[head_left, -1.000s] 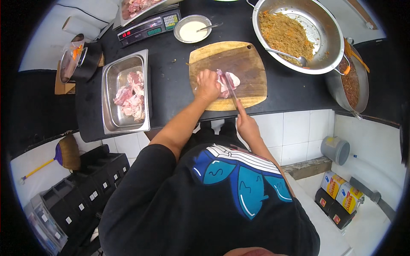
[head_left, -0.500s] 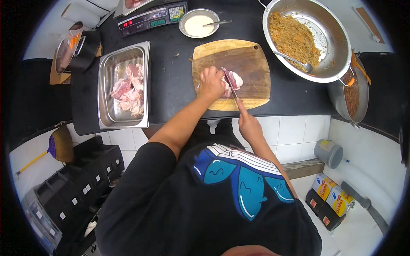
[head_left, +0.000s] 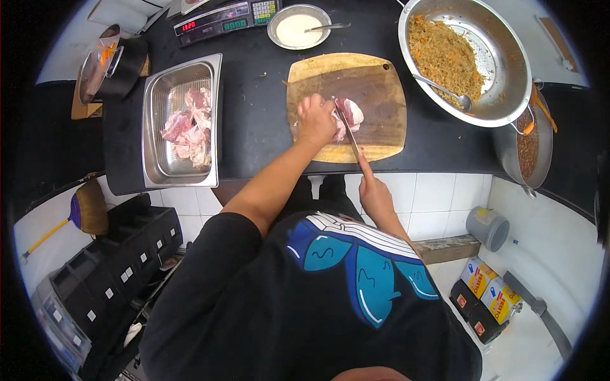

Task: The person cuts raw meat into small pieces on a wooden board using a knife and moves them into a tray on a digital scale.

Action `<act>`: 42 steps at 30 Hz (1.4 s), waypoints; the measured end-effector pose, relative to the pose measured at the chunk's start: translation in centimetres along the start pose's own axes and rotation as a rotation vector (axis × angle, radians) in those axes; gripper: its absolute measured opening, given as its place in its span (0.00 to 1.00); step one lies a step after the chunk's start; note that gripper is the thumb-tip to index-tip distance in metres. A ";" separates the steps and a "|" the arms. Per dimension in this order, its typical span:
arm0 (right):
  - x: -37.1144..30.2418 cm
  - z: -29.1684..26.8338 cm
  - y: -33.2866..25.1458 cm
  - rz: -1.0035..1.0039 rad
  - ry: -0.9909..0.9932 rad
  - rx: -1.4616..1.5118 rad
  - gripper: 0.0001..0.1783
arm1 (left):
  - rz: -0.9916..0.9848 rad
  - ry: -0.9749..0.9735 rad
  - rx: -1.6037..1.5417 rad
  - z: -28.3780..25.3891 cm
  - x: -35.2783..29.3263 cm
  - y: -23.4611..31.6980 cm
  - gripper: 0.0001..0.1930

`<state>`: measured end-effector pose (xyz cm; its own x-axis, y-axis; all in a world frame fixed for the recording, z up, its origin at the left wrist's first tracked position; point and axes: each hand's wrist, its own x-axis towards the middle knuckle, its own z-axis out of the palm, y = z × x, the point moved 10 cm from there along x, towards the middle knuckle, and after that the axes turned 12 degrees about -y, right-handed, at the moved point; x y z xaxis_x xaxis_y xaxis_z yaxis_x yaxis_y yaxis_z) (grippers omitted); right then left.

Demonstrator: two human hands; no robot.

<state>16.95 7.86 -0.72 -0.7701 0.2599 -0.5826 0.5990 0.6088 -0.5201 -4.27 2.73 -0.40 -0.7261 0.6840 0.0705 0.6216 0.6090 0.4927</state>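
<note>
On a wooden cutting board (head_left: 375,141) lies a piece of raw meat (head_left: 353,112), pink-red with pale fat. My left hand (head_left: 316,119) presses on the meat's left part with fingers curled over it, hiding some of it. A knife (head_left: 351,134) is in my right hand (head_left: 376,195), its fingers wrapped round the handle at the board's near edge. The blade points away from me and rests in the meat just right of my left fingers. To the left, a perforated steel pan (head_left: 215,120) holds several more raw meat pieces (head_left: 190,130).
Behind the board stands a bowl of creamy white liquid (head_left: 298,30) with a spoon; a digital scale (head_left: 229,22) is left of it. A large steel basin (head_left: 508,95) of noodles with a ladle stands at the right, beside a pot of brown food (head_left: 527,149). A dark pot (head_left: 127,66) stands far left.
The view has shifted slightly. My right hand and the knife have drawn a little toward me, the blade still in the meat. My left hand keeps its hold.
</note>
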 end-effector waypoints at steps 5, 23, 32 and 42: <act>1.5 -0.4 -0.9 -0.052 0.058 -0.040 0.36 | 0.073 -0.078 0.012 0.7 -0.5 0.9 0.06; 2.2 -5.5 2.1 -0.062 0.200 0.099 0.33 | -0.552 -0.235 -0.504 -3.3 4.9 -6.7 0.09; -4.7 -6.8 5.0 0.023 0.308 0.443 0.34 | 0.270 -0.501 0.007 1.4 5.6 6.4 0.34; -6.9 -5.2 6.3 -0.055 0.424 0.472 0.34 | 0.413 -0.577 0.034 4.7 6.3 9.7 0.21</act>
<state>24.90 13.81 3.25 -0.7643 0.5710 -0.2998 0.5143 0.2592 -0.8175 -1.42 14.81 0.69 -0.1631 0.9596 -0.2293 0.8282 0.2595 0.4968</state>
